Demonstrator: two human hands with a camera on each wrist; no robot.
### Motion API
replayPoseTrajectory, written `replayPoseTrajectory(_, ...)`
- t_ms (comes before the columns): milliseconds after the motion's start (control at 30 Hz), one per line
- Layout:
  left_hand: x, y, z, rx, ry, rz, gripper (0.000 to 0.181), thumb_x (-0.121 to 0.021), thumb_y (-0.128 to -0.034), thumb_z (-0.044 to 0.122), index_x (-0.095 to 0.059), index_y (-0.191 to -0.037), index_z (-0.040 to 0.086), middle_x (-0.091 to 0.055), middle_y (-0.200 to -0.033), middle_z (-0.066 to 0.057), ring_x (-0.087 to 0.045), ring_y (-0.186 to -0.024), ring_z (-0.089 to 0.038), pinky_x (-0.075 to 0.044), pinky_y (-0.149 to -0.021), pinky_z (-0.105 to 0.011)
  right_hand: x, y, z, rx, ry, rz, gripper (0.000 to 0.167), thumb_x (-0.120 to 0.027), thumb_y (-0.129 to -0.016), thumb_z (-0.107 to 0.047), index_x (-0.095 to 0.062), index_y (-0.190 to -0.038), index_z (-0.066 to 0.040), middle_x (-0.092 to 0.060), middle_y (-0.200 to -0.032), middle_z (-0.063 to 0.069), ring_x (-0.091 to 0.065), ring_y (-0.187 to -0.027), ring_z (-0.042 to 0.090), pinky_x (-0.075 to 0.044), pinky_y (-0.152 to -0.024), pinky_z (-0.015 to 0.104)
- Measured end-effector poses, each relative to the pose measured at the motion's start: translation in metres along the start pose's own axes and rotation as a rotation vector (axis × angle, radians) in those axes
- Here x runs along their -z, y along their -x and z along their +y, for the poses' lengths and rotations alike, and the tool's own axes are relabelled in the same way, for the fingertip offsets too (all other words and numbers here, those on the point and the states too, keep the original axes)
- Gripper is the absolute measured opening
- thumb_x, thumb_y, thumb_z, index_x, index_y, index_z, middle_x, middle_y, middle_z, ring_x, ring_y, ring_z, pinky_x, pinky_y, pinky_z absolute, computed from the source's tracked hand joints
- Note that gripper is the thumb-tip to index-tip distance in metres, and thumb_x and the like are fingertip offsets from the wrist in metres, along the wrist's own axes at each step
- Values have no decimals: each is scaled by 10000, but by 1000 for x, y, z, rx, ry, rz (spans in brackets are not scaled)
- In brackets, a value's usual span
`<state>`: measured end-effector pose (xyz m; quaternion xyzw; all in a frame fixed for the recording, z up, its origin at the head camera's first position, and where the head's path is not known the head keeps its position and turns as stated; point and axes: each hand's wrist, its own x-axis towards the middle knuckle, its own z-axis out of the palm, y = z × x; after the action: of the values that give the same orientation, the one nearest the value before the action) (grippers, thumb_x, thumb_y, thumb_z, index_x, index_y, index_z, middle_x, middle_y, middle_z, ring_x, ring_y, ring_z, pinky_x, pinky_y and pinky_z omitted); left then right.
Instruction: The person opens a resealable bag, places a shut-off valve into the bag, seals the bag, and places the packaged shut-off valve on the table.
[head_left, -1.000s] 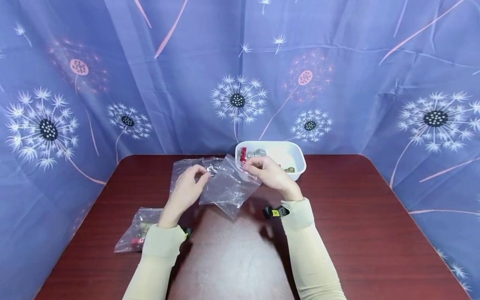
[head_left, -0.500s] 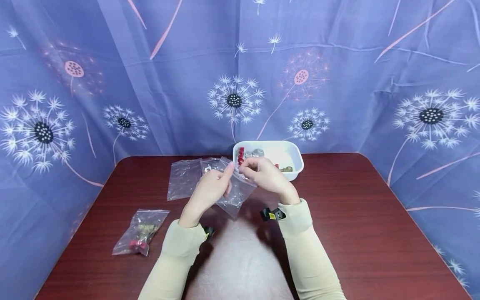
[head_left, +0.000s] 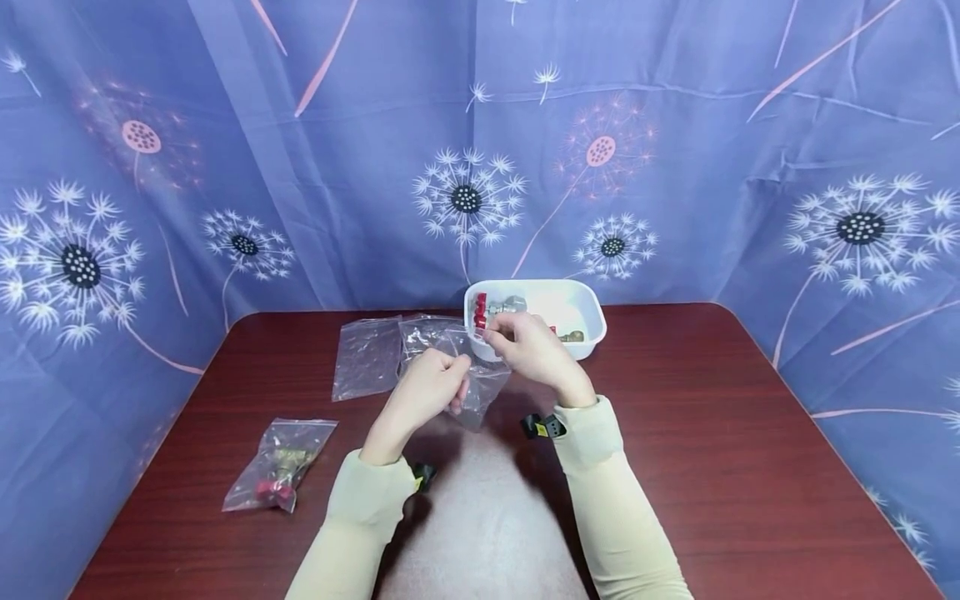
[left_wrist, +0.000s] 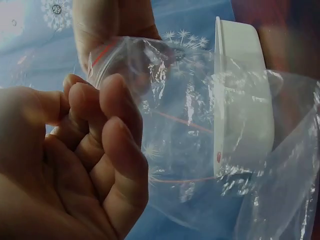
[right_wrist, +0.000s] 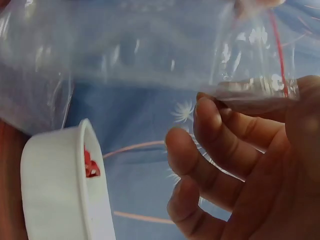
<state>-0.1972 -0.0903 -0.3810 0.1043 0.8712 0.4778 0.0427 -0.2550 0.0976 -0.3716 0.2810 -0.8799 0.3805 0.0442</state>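
Between the two hands hangs a clear zip bag (head_left: 480,392) with a red line along its mouth. My right hand (head_left: 536,350) pinches one edge of it between thumb and fingers; in the right wrist view the bag (right_wrist: 150,50) stretches leftward from that pinch. My left hand (head_left: 427,387), fingers curled, grips the bag's other side near the mouth. The left wrist view shows the left fingers (left_wrist: 122,145) in front of the transparent film (left_wrist: 180,110). No item can be made out inside this bag.
A white tray (head_left: 592,340) with red-and-metal and brass fittings stands at the back behind the right hand. Flat clear bags (head_left: 367,358) lie left of it. A filled bag (head_left: 281,467) with a brass and red fitting rests at the table's left.
My left hand has moved right from the bags' left side to the held bag's mouth, and its extended finger has since curled. The right hand keeps its pinch, almost in place.
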Motion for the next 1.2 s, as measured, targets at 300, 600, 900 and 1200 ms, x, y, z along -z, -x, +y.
replayPoseTrajectory(300, -1, 16, 6, -7, -51, -67, 475, -439, -944, 223, -612, -547, 27, -535, -450, -14, -608, -471, -248, -380, -463, -296, 2, 0, 5, -33, 157, 46, 172, -626, -938, -140, -651, -768, -146, -490, -617, -47, -465, -586, 152, -385, -581, 338)
replayPoseTrajectory(600, -7, 25, 17, -32, -55, -112, 489, -450, -932, 206, -580, -474, 92, -523, -421, 0, -506, -410, -142, -375, -453, -291, 1, 0, 0, -35, 227, 32, 157, -658, -921, -168, -666, -764, -169, -517, -634, -58, -491, -607, 156, -397, -589, 358)
replayPoseTrajectory(900, 18, 34, 19, -43, -124, 48, 508, -410, -1034, 433, -636, -668, 164, -553, -528, 11, -571, -523, -179, -438, -610, -353, 7, 3, 0, 5, 73, -32, 202, -656, -932, -107, -627, -735, -141, -482, -614, -56, -464, -603, 137, -395, -607, 324)
replayPoseTrajectory(1200, 43, 17, -20, -244, -187, 168, 368, -634, -964, 299, -628, -1272, 99, -639, -1211, -67, -590, -1080, -235, -466, -902, -421, 13, 6, -2, 14, 61, -57, 165, -654, -940, -120, -657, -775, -133, -512, -631, -57, -482, -623, 139, -411, -629, 330)
